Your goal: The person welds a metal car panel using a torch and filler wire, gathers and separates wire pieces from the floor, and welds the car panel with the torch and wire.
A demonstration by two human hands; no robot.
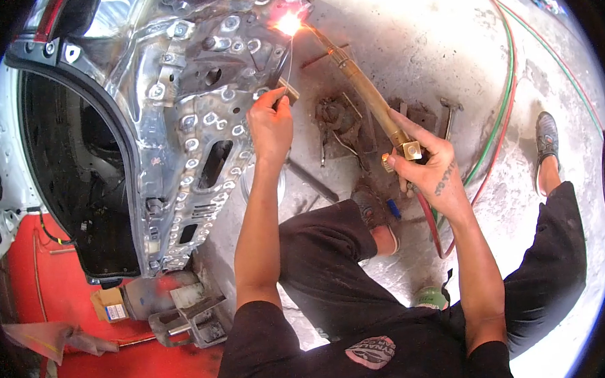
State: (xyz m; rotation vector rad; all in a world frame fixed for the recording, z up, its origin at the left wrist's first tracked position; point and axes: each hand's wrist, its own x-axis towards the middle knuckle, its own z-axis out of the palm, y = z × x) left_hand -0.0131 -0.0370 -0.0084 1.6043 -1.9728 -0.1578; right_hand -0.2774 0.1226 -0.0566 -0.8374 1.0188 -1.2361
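My right hand [432, 160] is wrapped round the brass gas torch [364, 88], near its valve block and knob. The torch slants up and left, and a bright glow [289, 23] burns at its tip against the upper edge of the bare-metal car body panel [200, 129]. My left hand [272, 127] pinches a thin filler rod [290, 65] that runs up to the glow. A short flat tan piece [289, 89] sticks out by those fingertips. The glare hides the spot where rod, torch tip and metal come together.
Green and red hoses [509, 75] loop across the concrete floor at right. A hammer [450, 109] and rusty metal parts [340, 122] lie beneath the torch. A metal clamp-like block [198, 316] and small carton [109, 305] rest on the red surface at left. A green can [431, 297] stands between my legs.
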